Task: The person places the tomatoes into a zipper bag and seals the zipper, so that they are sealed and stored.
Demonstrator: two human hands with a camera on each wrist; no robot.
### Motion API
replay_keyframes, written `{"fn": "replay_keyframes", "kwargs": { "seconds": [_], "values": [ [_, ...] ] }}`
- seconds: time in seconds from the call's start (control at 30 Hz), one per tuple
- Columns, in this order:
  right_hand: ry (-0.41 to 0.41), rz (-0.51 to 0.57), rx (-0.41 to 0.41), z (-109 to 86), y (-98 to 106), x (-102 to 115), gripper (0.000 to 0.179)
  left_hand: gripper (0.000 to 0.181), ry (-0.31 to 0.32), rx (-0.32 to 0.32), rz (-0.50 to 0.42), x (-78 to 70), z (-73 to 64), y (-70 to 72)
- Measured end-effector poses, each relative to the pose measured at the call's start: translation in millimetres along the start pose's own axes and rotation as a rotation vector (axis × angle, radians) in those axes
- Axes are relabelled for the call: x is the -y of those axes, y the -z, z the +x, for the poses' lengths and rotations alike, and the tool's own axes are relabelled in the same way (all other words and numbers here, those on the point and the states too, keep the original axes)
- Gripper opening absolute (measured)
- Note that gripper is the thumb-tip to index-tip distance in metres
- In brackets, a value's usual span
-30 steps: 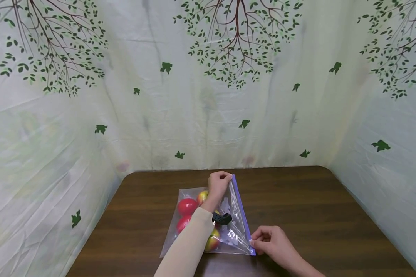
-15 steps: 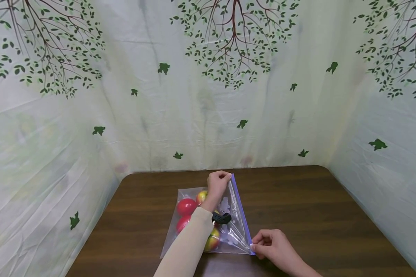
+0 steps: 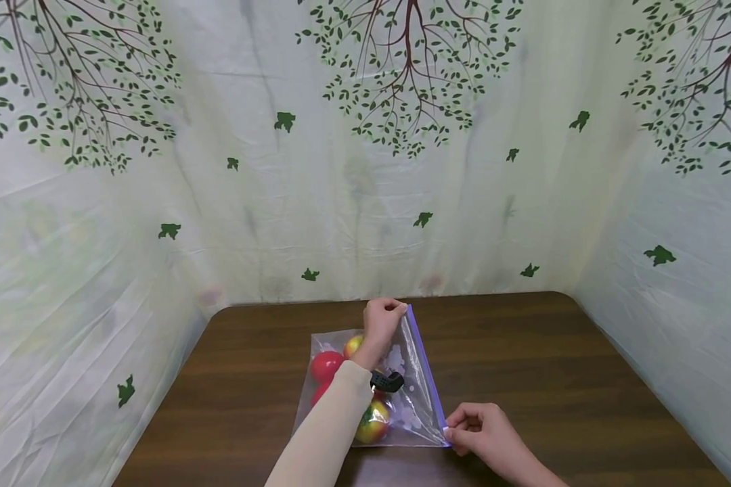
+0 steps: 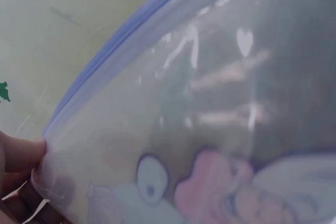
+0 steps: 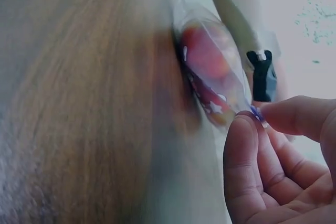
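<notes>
A clear zip bag (image 3: pixel 417 412) lies on the table with several round fruits inside, among them a red one (image 3: pixel 327 366) and a yellow-red one (image 3: pixel 373 425). Its purple zip strip (image 3: pixel 426 368) runs along the right side. At the far end of the strip my left hand (image 3: pixel 382 325) pinches the corner, and the left wrist view shows its thumb and fingers (image 4: pixel 23 153) on the plastic. My right hand (image 3: pixel 486 433) pinches the near end between thumb and index finger, as the right wrist view (image 5: pixel 283 166) also shows. The left forearm hides part of the fruit.
The brown wooden table (image 3: pixel 542 358) extends to both sides of the bag. Behind it hangs a pale curtain (image 3: pixel 353 203) printed with branches and leaves. A black device (image 3: pixel 387 381) is worn on the left wrist.
My right hand has slid slightly nearer along the strip to the bag's near corner. The plastic beside the strip looks smoother. My left hand keeps its pinch, and the head view has shifted slightly.
</notes>
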State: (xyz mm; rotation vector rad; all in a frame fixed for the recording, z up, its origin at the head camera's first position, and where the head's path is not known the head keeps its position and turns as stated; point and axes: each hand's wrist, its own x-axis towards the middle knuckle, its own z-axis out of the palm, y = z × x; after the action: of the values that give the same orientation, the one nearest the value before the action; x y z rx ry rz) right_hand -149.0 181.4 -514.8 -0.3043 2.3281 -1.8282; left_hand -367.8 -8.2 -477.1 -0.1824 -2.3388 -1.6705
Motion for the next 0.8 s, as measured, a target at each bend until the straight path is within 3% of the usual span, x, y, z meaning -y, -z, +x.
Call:
{"fn": "replay_keyframes", "kwargs": {
  "seconds": [0.23,0.4,0.57,0.8],
  "values": [
    [0.035,0.034,-0.017,-1.6,7,2,0.018,0.008,-0.065,0.039,0.123,-5.8,6.6,3.6],
    [0.046,0.027,-0.030,-1.3,17,-2,0.018,0.012,-0.105,0.113,0.152,-11.8,5.6,6.0],
    [0.048,0.000,-0.045,-3.6,27,-4,0.016,0.029,-0.154,0.225,0.153,-16.6,-0.4,8.1],
    [0.023,-0.062,-0.004,-7.1,38,-9,0.018,0.039,-0.235,0.247,0.219,-30.5,-14.9,21.8]
  ]
}}
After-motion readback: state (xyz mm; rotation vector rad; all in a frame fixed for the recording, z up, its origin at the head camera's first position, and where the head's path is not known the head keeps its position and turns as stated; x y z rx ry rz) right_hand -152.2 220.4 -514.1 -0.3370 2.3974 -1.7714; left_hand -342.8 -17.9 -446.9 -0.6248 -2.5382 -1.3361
